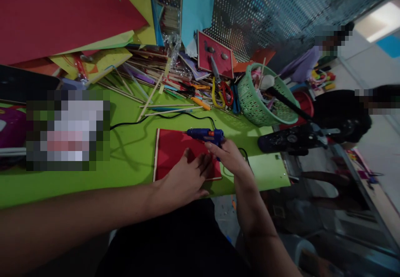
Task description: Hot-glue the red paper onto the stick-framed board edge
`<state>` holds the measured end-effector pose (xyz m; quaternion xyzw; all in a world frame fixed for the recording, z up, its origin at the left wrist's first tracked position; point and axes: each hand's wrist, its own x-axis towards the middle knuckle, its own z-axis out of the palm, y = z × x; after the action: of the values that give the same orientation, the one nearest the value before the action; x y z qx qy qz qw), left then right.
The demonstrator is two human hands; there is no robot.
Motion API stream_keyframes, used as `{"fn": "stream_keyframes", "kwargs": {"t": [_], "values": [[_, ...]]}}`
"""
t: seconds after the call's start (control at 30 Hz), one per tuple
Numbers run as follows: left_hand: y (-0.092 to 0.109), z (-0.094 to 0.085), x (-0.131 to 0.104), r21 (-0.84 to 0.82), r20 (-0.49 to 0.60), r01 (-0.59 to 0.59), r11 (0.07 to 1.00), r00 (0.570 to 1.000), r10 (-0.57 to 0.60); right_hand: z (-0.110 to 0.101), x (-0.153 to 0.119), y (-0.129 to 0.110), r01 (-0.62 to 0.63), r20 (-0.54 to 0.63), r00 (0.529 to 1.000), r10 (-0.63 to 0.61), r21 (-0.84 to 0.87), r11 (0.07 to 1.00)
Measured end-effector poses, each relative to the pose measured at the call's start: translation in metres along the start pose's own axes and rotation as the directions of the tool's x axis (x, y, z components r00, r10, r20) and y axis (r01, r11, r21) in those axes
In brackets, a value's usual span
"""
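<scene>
A blue hot glue gun [203, 134] is gripped in my right hand [233, 160], its nozzle pointing left over the upper part of a red square board [171, 149]. Pale wooden strips edge the board along its left, top and lower sides. My left hand [187, 172] lies across the board's lower half, fingers stretched toward the right edge; what is under the fingertips is hidden. From the glue gun a black cord [168, 115] runs behind the board to the left.
Behind the board lie thin wooden sticks [137, 71], scissors [223, 93] and a cutter [200, 103]. A green basket [250, 97] and a black stand [281, 140] are at right. A second red panel [206, 60] leans behind. Coloured sheets [71, 14] fill the back left.
</scene>
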<state>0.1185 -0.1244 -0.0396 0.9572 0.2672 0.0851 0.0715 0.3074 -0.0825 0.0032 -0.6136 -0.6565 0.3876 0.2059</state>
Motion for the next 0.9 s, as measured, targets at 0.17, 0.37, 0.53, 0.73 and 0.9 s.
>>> {"fn": "stream_keyframes", "kwargs": {"t": [0.17, 0.37, 0.53, 0.73, 0.9], "values": [[0.0001, -0.0033, 0.0002, 0.002, 0.039, 0.000, 1.000, 0.999, 0.000, -0.0019, -0.0009, -0.0001, 0.004, -0.001, 1.000, -0.004, -0.012, 1.000], [-0.0002, -0.0046, 0.0000, -0.005, 0.040, -0.007, 1.000, 0.999, 0.007, -0.0052, -0.0028, 0.0034, -0.010, -0.034, 0.999, 0.009, -0.023, 1.000], [0.0008, -0.0035, 0.0005, -0.006, 0.051, 0.007, 1.000, 0.999, -0.006, -0.0011, -0.0004, -0.0007, 0.007, -0.016, 1.000, -0.007, -0.014, 1.000], [0.0001, -0.0044, 0.0015, -0.013, 0.053, -0.001, 1.000, 0.999, 0.002, 0.0001, -0.0004, 0.0028, 0.015, -0.017, 1.000, -0.015, 0.005, 1.000], [0.0000, -0.0054, 0.0012, -0.019, 0.061, -0.006, 1.000, 0.998, 0.007, -0.0004, -0.0025, 0.0062, 0.007, -0.019, 1.000, -0.007, 0.012, 1.000]]}}
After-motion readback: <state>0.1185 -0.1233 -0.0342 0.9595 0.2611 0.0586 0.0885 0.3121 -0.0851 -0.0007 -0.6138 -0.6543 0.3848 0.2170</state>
